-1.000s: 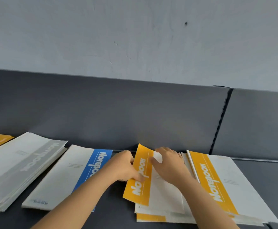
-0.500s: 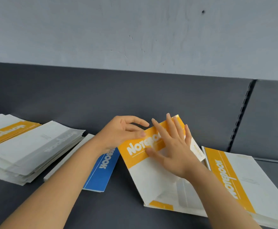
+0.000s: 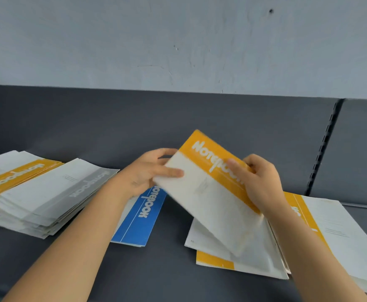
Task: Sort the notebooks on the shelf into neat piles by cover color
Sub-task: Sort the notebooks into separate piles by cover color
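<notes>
Both my left hand [image 3: 149,171] and my right hand [image 3: 263,182] grip one white-covered paper notebook with an orange band [image 3: 208,192], which I hold clear of the dark grey shelf board [image 3: 167,269], tilted toward me above its middle right. Its long axis runs from upper left, away from me, down to lower right, and the orange band lies along the upper-right long edge. My left thumb lies on the white cover near the left corner with the fingers curled behind. My right thumb presses across the band with the fingers wrapped round the far edge. White lettering on the band reads "Notebo"; the rest is under my right thumb. Farthest left, a pile of white notebooks with orange bands [image 3: 14,175] is cut off by the edge of view, its "Notebook" upside down to me. Lying against it and covering its near side, a fanned pile of white notebooks with grey bands [image 3: 47,197] carries the same word, also inverted. A white notebook with a blue band [image 3: 141,216] lies flat below my left wrist, long axis running toward me. My hand half hides the first letter of its "Notebook", and my forearm covers most of its white part. Under the raised notebook lie a few loose white notebooks [image 3: 221,260], one showing an orange patch at its near edge and another a tiny mark I cannot read. At the far right, a pile of orange-banded white notebooks [image 3: 335,232] has its lettering mostly hidden by my right forearm and its near corner cut off.
</notes>
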Tool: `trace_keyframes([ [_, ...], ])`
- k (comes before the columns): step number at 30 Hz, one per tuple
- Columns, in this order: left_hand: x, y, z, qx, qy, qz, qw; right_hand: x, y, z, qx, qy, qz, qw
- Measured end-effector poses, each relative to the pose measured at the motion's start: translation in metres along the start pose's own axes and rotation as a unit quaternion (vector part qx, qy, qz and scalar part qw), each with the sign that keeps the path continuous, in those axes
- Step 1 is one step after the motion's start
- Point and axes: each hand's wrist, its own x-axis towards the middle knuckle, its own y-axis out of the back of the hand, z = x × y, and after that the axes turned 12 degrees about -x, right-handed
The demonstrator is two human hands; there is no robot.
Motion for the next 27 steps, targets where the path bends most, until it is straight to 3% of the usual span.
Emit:
trace_keyframes([
  [3, 0.004, -0.007, -0.005, -0.023, 0.029, -0.016, 0.999, 0.002, -0.003, 0.003, 0.085, -0.093, 0.007, 0.992],
  [6, 0.01, -0.017, -0.014, -0.016, 0.0, 0.023, 1.0, 0.0, -0.007, 0.003, 0.122, -0.156, 0.001, 0.98],
  [10, 0.015, -0.027, -0.026, 0.132, -0.06, 0.1, 0.984, -0.011, -0.018, -0.005, 0.112, -0.145, -0.025, 0.983],
  [15, 0.001, -0.016, -0.015, 0.182, -0.045, 0.028, 0.982, -0.031, -0.036, -0.031, 0.137, -0.13, -0.059, 0.98],
  [21, -0.036, 0.076, 0.026, 0.266, -0.063, 0.076, 0.959, -0.05, -0.093, -0.105, 0.128, -0.115, -0.164, 0.971],
  [27, -0.083, 0.241, 0.072, 0.44, -0.006, 0.079, 0.895, -0.075, -0.206, -0.22, 0.093, -0.096, -0.207, 0.969],
])
